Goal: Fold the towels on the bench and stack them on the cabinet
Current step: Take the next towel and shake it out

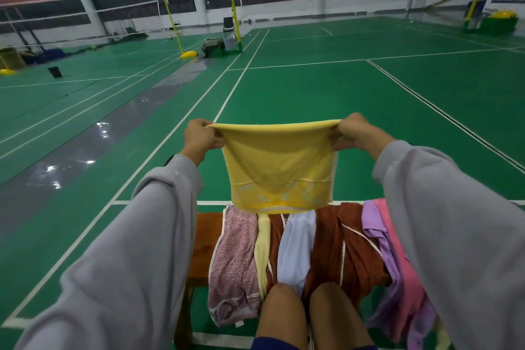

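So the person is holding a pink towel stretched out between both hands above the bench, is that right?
Not quite: the towel held up is yellow, not pink. The head view shows the yellow towel stretched between the left hand and the right hand, each gripping one end of its top edge, above the bench. A pink towel lies at the bench's right end.

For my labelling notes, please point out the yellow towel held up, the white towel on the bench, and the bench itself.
yellow towel (279, 167), head view, middle of the hanging cloth.
white towel (295, 248), head view, its middle part.
bench (206, 236), head view, bare wood at its left end.
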